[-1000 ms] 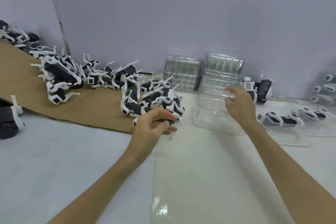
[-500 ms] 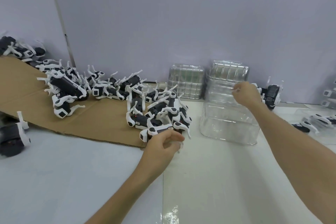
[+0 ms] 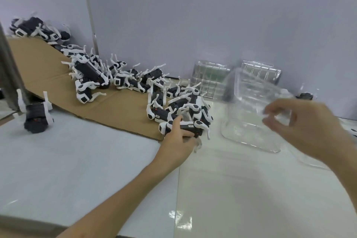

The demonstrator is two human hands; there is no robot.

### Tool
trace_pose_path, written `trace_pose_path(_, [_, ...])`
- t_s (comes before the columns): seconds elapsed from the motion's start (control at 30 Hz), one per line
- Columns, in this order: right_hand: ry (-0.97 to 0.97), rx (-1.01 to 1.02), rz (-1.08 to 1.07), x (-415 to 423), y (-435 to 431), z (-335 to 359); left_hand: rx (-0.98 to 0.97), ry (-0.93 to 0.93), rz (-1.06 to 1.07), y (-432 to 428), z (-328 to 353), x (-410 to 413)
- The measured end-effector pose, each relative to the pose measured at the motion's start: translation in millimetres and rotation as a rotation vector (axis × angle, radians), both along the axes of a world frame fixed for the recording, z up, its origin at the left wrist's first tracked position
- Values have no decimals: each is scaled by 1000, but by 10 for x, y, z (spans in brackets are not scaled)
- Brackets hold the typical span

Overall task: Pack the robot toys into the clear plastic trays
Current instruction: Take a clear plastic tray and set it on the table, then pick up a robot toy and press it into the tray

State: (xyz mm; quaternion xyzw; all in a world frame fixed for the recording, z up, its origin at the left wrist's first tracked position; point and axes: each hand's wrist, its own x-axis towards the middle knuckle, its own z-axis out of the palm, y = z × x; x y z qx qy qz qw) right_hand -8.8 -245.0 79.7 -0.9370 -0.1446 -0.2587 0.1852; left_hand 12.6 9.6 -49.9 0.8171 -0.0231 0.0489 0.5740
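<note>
— Plastic tray (image 3: 253, 91) pinched in the right hand (image 3: 305, 123), tilted over the stack (image 3: 249, 135); it might slip
— And the left hand (image 3: 173, 141) grips a robot toy (image 3: 190, 128) beside the pile (image 3: 185, 102); legs could snag neighbours

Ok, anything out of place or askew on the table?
One robot toy sits alone off the cardboard at far left, legs up, apart from the tangled heap. The clear tray in the right hand is tilted and blurred. No damage visible.
</note>
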Motion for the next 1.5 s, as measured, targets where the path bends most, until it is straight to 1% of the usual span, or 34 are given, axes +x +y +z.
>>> trace_pose_path(0.07, [112, -76, -2, -258, -47, -196, 64, 35, -7, 11, 0, -4])
trace_pose_path(0.17, [269, -189, 8, -388, -132, -484, 133, 54, 24, -1, -5, 9])
trace_pose_path(0.27, [446, -313, 59, -330, -134, -501, 133, 41, 18, -35, -42, 18])
trace_pose_path(0.3, [450, -284, 99, -281, -99, -463, 116, 41, 8, -35, -56, 20])
trace_pose_path(0.33, [403, -197, 138, -220, -42, -412, 102, 38, 4, -31, -65, 24])
trace_pose_path(0.4, [245, 22, 194, -48, 128, -312, 85, 28, 13, -21, -71, 33])
trace_pose_path(0.43, [212, 88, 216, 60, 249, -284, 83, 27, 18, -20, -70, 33])
trace_pose_path(0.47, [222, 111, 241, 172, 382, -283, 91, 24, 21, -24, -65, 31])
trace_pose_path(0.5, [259, 89, 275, 291, 521, -303, 106, 20, 22, -25, -60, 24])
trace_pose_path(0.57, [357, -24, 330, 505, 800, -369, 130, 17, 17, -25, -64, 7])
trace_pose_path(0.7, [471, -407, 348, 855, 1223, -515, 125, 4, 15, -10, -66, 12])
trace_pose_path(0.73, [497, -456, 350, 912, 1278, -539, 105, -5, 17, -9, -68, 13])
trace_pose_path(0.8, [529, -449, 386, 983, 1332, -565, 80, -39, 33, -16, -58, -8])
trace_pose_path(0.87, [523, -392, 430, 1005, 1322, -555, 183, -176, 87, -27, -32, -54])
trace_pose_path(0.93, [474, -311, 463, 1001, 1260, -499, 286, -414, 130, -46, 1, -110])
trace_pose_path(1.0, [402, -214, 469, 994, 1161, -400, 303, -628, 46, -85, 25, -167])
trace_pose_path(1.07, [344, -86, 449, 977, 1008, -268, 377, -743, -82, -130, 29, -221])
trace_pose_path(1.13, [321, 113, 433, 925, 778, -151, 468, -741, -208, -148, -3, -233])
trace_pose_path(1.2, [286, 342, 433, 839, 513, -110, 542, -658, -315, -149, -37, -226])
trace_pose_path(1.27, [224, 511, 421, 735, 266, -168, 592, -593, -380, -162, -54, -221])
trace_pose_path(1.37, [201, 670, 437, 596, 32, -354, 568, -614, -345, -168, -46, -210])
trace_pose_path(1.43, [189, 756, 446, 560, -27, -501, 538, -661, -265, -135, -18, -189])
trace_pose_path(1.5, [160, 842, 403, 566, -39, -649, 470, -668, -177, -91, 2, -158])
